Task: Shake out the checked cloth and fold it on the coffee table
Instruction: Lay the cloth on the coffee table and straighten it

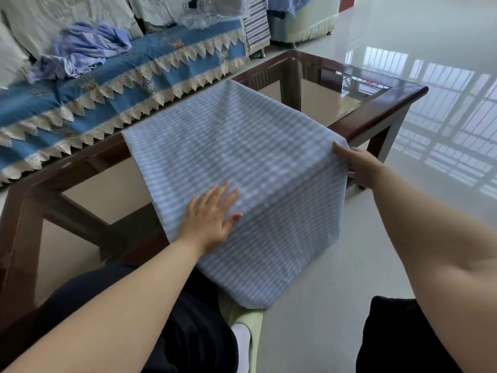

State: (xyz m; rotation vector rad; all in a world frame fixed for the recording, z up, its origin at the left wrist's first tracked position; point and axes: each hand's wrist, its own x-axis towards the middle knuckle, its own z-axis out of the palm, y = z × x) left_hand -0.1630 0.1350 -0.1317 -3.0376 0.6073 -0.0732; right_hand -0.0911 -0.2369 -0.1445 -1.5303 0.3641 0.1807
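The blue and white checked cloth [242, 146] lies spread across the glass-topped coffee table [376, 114], and its near part hangs over the table's front edge toward my knees. My left hand [212, 214] rests flat on the cloth near the front edge, fingers spread. At the cloth's right edge, where it drapes over the dark wooden rim, my right hand [360, 168] grips the fabric, with the fingertips hidden behind it.
A sofa with a blue lace-trimmed cover [113, 84] runs behind the table, with a crumpled lilac cloth [88, 49] on it. A shiny tiled floor [403, 36] stretches to the right. My legs in dark trousers [188, 319] are below the table edge.
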